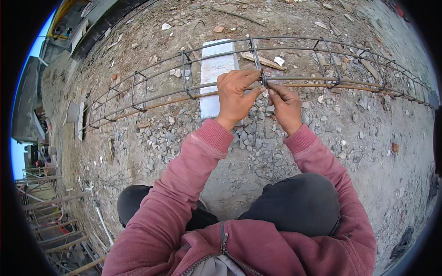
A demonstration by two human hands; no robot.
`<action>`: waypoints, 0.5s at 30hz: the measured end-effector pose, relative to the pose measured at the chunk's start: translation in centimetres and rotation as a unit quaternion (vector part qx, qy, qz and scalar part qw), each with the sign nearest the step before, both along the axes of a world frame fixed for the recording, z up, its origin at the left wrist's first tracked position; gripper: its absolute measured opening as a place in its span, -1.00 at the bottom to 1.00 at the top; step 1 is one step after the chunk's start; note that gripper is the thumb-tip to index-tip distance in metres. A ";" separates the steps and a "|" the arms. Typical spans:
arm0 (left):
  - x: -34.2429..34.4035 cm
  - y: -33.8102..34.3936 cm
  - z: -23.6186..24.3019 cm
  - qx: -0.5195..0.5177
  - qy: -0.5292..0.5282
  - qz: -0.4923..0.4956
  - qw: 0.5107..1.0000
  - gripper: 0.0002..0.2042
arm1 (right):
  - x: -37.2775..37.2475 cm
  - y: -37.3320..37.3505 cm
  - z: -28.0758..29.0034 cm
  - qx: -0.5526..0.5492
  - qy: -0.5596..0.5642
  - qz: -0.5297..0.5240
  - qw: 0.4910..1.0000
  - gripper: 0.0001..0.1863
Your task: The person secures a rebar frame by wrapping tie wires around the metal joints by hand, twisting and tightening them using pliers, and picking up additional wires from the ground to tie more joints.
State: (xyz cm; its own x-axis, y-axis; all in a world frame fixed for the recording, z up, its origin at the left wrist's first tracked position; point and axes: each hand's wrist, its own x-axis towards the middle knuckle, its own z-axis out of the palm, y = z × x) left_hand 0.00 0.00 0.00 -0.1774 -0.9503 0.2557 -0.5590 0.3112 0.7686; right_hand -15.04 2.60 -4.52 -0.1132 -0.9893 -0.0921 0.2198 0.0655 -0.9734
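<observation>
A long rebar cage [161,98] of thin steel bars with square stirrups [333,64] stretches across the view in front of me. My left hand [235,94] is closed at the near bars, thumb and forefinger pinching a dark stirrup [264,79] where it crosses them. Just right of that crossing, my right hand [285,106] has its thumb and fingers pressed together at the stirrup's lower corner. Whatever lies between those right fingertips is too small to make out. Under the cage, partly behind my left hand, sits a white block [211,106].
Grey gravel [258,138] and rubble cover the ground around the block. A piece of wood [267,62] lies behind the cage. Another pale support [81,120] stands at the cage's left end. Wooden bars like a ladder or frame [60,225] are at the lower left.
</observation>
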 end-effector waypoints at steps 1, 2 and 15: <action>-0.2 0.2 -0.2 -0.132 -0.042 0.003 0.990 -0.66 | -0.4 0.3 0.7 -0.039 0.099 0.026 0.994 -0.71; -0.4 0.4 -0.4 -0.261 -0.085 0.009 0.962 -0.68 | -0.6 0.5 1.7 -0.078 0.197 0.054 0.976 -0.73; -0.5 -0.4 -2.0 -0.307 0.042 0.054 0.949 -0.85 | -0.4 1.1 10.4 -0.247 0.631 0.170 0.715 -0.96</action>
